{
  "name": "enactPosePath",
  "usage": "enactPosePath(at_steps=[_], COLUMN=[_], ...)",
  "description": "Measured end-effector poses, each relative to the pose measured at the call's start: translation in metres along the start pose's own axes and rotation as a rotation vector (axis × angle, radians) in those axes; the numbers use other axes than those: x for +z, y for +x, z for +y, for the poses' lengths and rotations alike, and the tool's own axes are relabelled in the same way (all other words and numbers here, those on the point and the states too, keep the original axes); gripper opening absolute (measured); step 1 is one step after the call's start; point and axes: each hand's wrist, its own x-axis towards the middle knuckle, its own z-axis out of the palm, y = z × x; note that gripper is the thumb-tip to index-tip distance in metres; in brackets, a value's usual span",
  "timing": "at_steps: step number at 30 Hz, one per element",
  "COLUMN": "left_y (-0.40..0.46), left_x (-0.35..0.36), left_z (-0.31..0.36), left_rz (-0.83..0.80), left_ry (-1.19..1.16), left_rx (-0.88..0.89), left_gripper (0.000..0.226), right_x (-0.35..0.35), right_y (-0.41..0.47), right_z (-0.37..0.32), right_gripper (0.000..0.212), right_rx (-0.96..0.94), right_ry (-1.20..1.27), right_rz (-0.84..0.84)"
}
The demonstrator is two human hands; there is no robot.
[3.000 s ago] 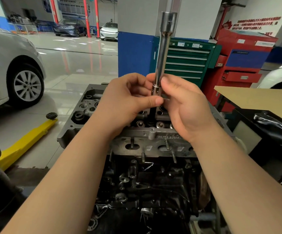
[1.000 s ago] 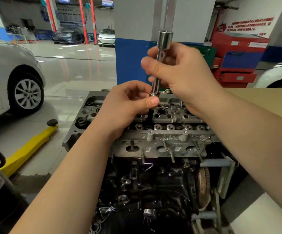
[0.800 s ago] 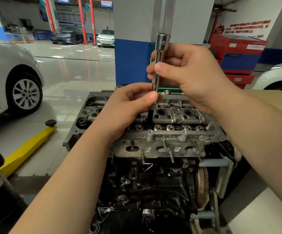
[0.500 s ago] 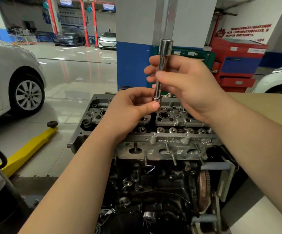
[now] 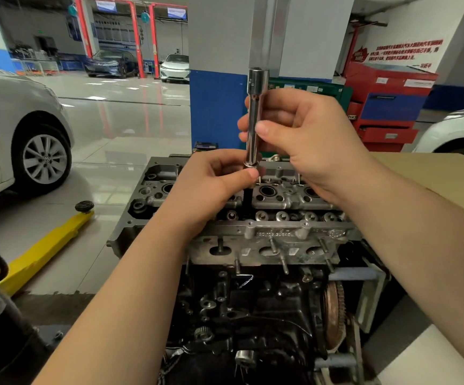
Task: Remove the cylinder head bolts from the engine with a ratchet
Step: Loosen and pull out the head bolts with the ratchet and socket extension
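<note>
— What's the tool like?

— A long chrome extension bar [image 5: 253, 126], polished, slim along its shank, with a wider socket end at the top showing a hollow opening. Below its lower collar a thin dark shaft [image 5: 247, 200] carries on down into the cylinder head [image 5: 267, 232].

— Which way does it run?

— Its long axis stands nearly upright, socket end up, lower end down over the middle of the head's top face, toward the far edge.

— And the hands?

— The right hand [image 5: 308, 140] has thumb and fingers curled round the shank just below the wide end. The left hand [image 5: 211, 187] pinches the lower collar between thumb and fingers, right above the head.

— How does the head look?

— Grey cast aluminium, grimy, with round bores along the top, a row of shiny valve ends, and studs sticking out of its near edge. It sits on a dark, oily engine block [image 5: 253, 315], with a rusty toothed flywheel [image 5: 333, 315] at the right end.

— Any writing?

— Raised cast characters on the near edge of the head, too blurred to read. Red characters on the white wall [image 5: 403, 52], also unreadable. The wheel hub of the silver car [image 5: 11, 134] at left bears a round emblem.
</note>
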Motion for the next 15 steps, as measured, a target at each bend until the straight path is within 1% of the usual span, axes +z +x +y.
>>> enactPosePath(at_steps=[2, 5, 8, 11, 14, 15], left_y=[0.0003, 0.0027, 0.0028, 0.0016, 0.0012, 0.0016], left_x=[0.0014, 0.0013, 0.0001, 0.0013, 0.0024, 0.0021], left_z=[0.0009, -0.0013, -0.0026, -0.0034, -0.0007, -0.0006], left_rz=[0.006, 0.065, 0.098, 0.055, 0.029, 0.046], left_ry=[0.019, 0.061, 0.028, 0.016, 0.033, 0.056], left_rx=[-0.007, 0.009, -0.002, -0.007, -0.014, -0.008], left_gripper=[0.031, 0.036, 0.03, 0.029, 0.038, 0.039], right_x=[0.0029, 0.0092, 0.0099, 0.0051, 0.0047, 0.0061], right_y=[0.0006, -0.0002, -0.0018, -0.0018, -0.0014, -0.0009], right_z=[-0.0003, 0.0011, 0.001, -0.0001, -0.0028, -0.0033], right_gripper=[0.025, 0.028, 0.027, 0.028, 0.021, 0.026], right_rx=[-0.007, -0.014, 0.012, 0.045, 0.044, 0.029], right_ry=[-0.065, -0.13, -0.071, -0.082, -0.178, -0.253], right_rz=[0.064, 0.131, 0.073, 0.018, 0.089, 0.132])
